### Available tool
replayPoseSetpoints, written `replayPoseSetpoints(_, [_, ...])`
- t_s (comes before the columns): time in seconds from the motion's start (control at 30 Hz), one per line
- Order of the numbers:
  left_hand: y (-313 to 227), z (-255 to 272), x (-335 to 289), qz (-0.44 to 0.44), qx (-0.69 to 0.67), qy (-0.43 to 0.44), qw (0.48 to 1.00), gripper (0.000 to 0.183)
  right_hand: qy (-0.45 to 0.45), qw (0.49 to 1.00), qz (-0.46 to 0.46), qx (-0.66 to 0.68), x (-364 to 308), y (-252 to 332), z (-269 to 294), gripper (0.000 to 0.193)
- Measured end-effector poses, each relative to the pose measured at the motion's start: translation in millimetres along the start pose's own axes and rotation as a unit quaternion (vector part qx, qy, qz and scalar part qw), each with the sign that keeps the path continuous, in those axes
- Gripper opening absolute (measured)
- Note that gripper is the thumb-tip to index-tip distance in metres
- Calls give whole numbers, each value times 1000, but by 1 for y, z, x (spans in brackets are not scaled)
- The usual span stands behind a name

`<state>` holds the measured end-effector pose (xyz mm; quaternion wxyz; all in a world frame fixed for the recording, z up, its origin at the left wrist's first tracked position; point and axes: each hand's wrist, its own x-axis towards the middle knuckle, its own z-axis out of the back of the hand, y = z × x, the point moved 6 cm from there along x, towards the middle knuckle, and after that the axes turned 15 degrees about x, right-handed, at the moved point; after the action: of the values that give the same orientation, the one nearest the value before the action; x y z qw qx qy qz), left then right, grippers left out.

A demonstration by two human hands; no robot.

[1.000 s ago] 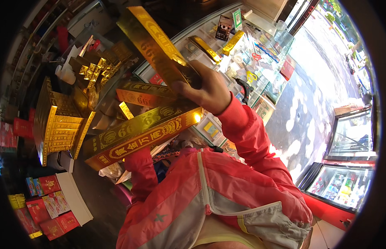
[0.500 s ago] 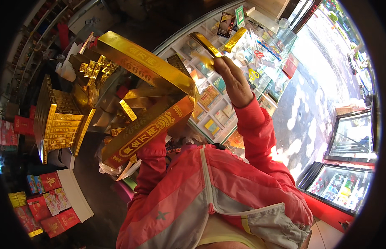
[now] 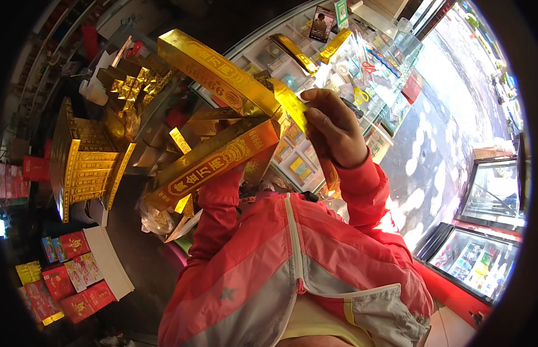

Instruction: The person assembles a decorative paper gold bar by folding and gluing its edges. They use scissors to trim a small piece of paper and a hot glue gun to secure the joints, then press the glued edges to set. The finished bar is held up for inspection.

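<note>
My right hand (image 3: 333, 128) is raised in front of my chest, shut on a long narrow gold box (image 3: 292, 105) that slants down past my wrist. To its left is a stack of long gold boxes with red lettering (image 3: 219, 159), topped by another gold box (image 3: 214, 69) lying at an angle. My left sleeve (image 3: 219, 202), coral red, reaches up under that stack. The left hand itself is hidden behind the boxes.
A glass display counter (image 3: 361, 69) with small goods runs behind my hands. A tall pile of gold boxes (image 3: 84, 162) stands at the left, folded gold paper pieces (image 3: 130, 81) above it. Red packets (image 3: 66, 277) lie lower left. Glass cabinets (image 3: 488, 196) stand right, beside sunlit pavement.
My right hand has come off the top gold box and moved right and down, now gripping the narrow gold box. The stack has shifted and its top box has tilted.
</note>
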<state>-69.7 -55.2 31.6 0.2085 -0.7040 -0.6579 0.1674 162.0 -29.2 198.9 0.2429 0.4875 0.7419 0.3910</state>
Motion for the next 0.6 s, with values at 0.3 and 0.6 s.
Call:
replayPoseSetpoints(0.3, [4, -3, 16, -6, -6, -4, 1000, 60, 17, 984, 106, -139, 10, -8, -26, 21])
replayPoseSetpoints(0.6, [8, -3, 14, -9, -12, -7, 1000, 59, -12, 911, 241, -334, 3, 1, -40, 18])
